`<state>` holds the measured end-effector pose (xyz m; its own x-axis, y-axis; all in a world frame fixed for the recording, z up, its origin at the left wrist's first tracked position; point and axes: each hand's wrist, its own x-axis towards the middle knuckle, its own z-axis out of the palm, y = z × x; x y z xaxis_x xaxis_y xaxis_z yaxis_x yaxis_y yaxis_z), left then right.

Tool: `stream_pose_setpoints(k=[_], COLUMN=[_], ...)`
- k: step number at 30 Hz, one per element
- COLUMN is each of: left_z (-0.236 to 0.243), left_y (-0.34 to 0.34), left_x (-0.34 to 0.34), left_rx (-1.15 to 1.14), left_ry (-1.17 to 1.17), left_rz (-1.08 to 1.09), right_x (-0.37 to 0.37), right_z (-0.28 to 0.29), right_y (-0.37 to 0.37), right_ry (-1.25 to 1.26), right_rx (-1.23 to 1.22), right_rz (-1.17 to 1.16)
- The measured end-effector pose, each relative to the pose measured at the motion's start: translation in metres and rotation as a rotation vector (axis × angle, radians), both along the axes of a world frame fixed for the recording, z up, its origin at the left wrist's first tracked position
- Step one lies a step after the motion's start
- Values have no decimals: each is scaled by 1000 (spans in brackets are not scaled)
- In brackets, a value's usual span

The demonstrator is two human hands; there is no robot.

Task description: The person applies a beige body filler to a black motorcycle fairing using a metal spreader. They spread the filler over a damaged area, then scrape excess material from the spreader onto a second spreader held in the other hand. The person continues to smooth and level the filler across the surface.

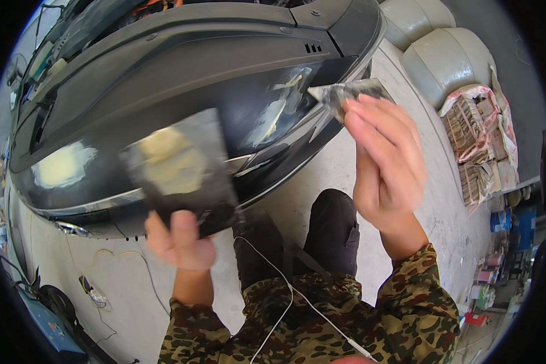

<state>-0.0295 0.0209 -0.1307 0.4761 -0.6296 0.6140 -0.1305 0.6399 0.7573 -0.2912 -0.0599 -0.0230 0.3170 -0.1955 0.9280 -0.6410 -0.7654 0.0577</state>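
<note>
Cream-smeared board (188, 209), spreader (341, 96) in right hand (387, 156)

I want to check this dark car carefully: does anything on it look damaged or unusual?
Yes. The dark panel shows a pale yellow patch at left and streaky pale patches at right, near the right hand. They look odd because they interrupt its dark colour; damage beneath cannot be judged.

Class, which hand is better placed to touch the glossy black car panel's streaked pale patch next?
Probably the right hand: its thin, flat grey blade points toward that streaked pale patch. The left hand holds a dark rectangular plate of cream paste.
</note>
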Motion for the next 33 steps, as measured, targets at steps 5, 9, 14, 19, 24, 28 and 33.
stream_pose_setpoints(k=[5,9,14,19,24,28,33], left_z=[23,35,37,44,39,30,32], left_y=[-4,-7,-7,-11,-13,-15,-34], left_x=[-57,-79,-99,-113,-103,-71,-16], left_rx=[31,72,105,90,115,71,-76], left_ry=[8,27,-18,-116,-216,71,252], left_rz=[-392,-413,-436,-377,-231,-71,68], right_x=[4,-5,-15,-17,-24,-32,-31], right_z=[2,0,-3,-7,-8,-3,-3], right_y=[19,26,27,35,26,-2,-49], right_ry=[63,82,40,55,22,31,163], right_rx=[14,19,3,154,145,50,-21], right_rz=[109,116,124,170,219,131,-38])
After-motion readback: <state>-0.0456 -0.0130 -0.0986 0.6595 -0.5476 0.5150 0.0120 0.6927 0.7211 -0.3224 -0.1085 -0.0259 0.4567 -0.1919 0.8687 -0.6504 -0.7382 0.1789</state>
